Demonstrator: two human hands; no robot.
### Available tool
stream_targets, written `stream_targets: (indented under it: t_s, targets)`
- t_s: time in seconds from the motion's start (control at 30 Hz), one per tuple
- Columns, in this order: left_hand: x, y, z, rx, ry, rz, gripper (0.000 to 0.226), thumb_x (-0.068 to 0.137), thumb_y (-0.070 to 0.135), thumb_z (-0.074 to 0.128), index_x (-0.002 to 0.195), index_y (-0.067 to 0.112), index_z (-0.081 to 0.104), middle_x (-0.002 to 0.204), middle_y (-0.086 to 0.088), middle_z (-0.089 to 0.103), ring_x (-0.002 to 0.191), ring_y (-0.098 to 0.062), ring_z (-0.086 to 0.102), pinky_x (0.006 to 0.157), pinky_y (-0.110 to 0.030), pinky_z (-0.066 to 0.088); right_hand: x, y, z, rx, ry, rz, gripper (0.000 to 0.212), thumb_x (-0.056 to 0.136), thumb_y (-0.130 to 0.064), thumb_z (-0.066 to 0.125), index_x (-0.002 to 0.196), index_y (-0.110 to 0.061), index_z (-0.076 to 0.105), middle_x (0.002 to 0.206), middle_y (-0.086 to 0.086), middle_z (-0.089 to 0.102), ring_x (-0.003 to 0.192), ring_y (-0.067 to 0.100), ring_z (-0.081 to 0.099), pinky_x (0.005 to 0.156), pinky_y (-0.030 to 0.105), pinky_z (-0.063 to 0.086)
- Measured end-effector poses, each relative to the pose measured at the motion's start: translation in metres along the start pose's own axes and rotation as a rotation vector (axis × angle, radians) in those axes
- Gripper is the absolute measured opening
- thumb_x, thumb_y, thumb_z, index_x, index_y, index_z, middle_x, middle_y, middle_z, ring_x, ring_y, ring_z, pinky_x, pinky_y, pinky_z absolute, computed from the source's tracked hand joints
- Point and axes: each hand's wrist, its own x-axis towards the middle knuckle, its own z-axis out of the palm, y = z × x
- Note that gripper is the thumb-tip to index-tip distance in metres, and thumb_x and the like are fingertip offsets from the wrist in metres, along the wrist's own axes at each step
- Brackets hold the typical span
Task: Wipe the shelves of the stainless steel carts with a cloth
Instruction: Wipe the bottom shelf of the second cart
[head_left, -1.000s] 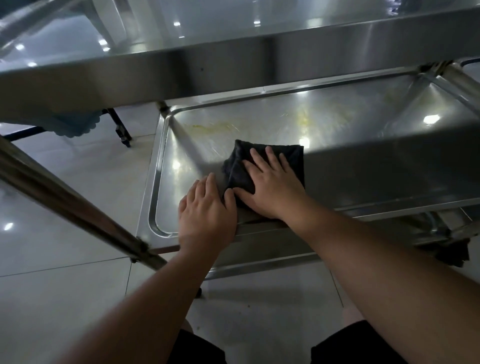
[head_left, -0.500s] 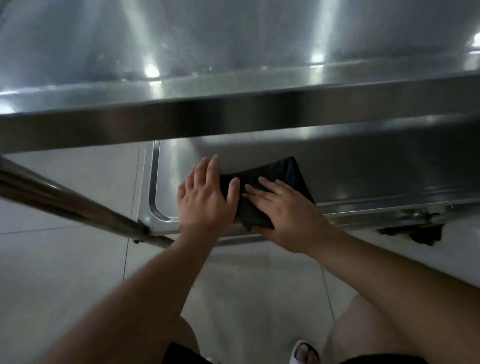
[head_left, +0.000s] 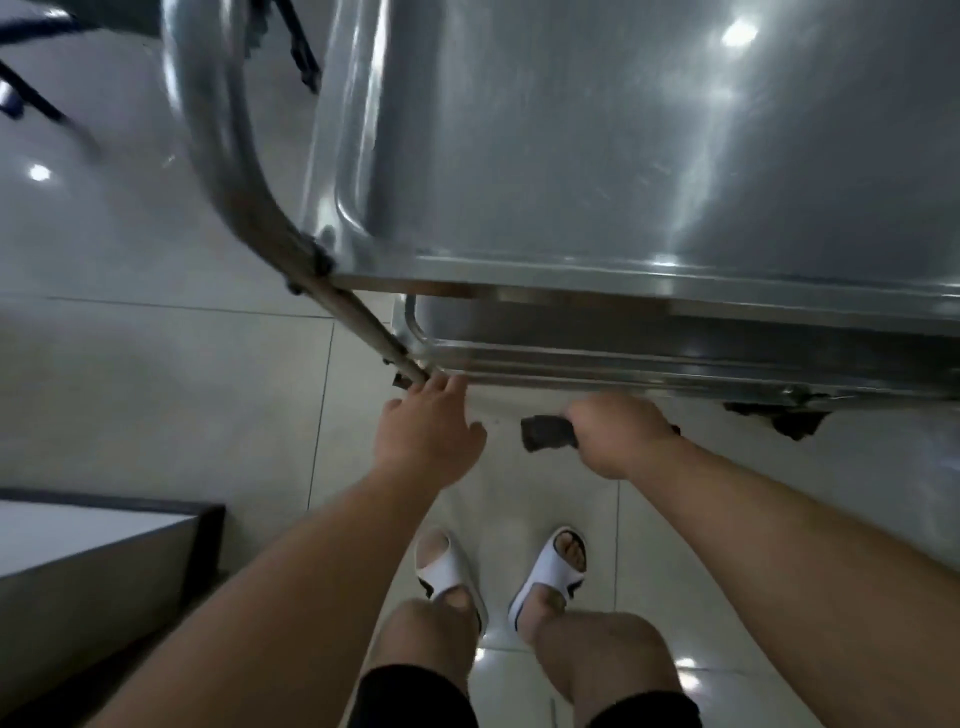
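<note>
A stainless steel cart fills the upper right, its top shelf (head_left: 623, 156) seen from above and the rim of the lower shelf (head_left: 597, 353) showing beneath it. My right hand (head_left: 618, 436) is fisted around a dark grey cloth (head_left: 545, 434), held off the cart just in front of the lower shelf's edge. My left hand (head_left: 431, 431) holds nothing, its fingers loosely spread, fingertips at the lower shelf's front left corner beside the cart's slanted leg (head_left: 363, 322).
The cart's curved tubular handle (head_left: 223, 135) rises at upper left. A black caster (head_left: 795, 421) sits under the cart at right. A dark-edged white surface (head_left: 93, 545) stands at lower left. My feet in white slides (head_left: 498, 577) stand on pale tiled floor.
Both hands have pulled back off the lower shelf. My right hand has bunched the cloth into its fist. The view has risen and now looks down over the top shelf.
</note>
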Motion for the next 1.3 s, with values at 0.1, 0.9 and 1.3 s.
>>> stream_targets:
  t_s: [0.1, 0.9, 1.3]
  targets:
    - [-0.058, -0.007, -0.032, 0.020, -0.106, -0.045, 0.059, 0.097, 0.050, 0.053, 0.150, 0.026, 0.044, 0.146, -0.001, 0.057, 0.130, -0.028, 0.056, 0.100, -0.045, 0.046, -0.063, -0.028, -0.016, -0.036, -0.155, 0.039, 0.031, 0.094, -0.011, 0.057, 0.122, -0.023, 0.064, 0.103, 0.003, 0.065, 0.088, 0.024, 0.063, 0.074, 0.036, 0.052]
    - [-0.284, -0.202, -0.285, -0.173, 0.128, -0.403, 0.062, 0.097, 0.059, 0.049, 0.150, 0.029, 0.042, 0.144, 0.001, 0.057, 0.123, -0.028, 0.060, 0.095, -0.044, 0.048, -0.235, -0.346, -0.284, -0.241, 0.151, -0.344, 0.043, 0.094, -0.011, 0.060, 0.133, -0.028, 0.057, 0.117, 0.002, 0.067, 0.104, 0.024, 0.066, 0.089, 0.038, 0.056]
    - [-0.233, -0.294, -0.421, -0.102, 0.221, -0.518, 0.058, 0.099, 0.055, 0.048, 0.149, 0.027, 0.045, 0.143, 0.000, 0.058, 0.126, -0.028, 0.058, 0.094, -0.042, 0.049, -0.138, -0.429, -0.421, -0.241, 0.262, -0.500, 0.032, 0.097, -0.011, 0.054, 0.124, -0.027, 0.062, 0.110, 0.002, 0.068, 0.100, 0.025, 0.066, 0.088, 0.040, 0.057]
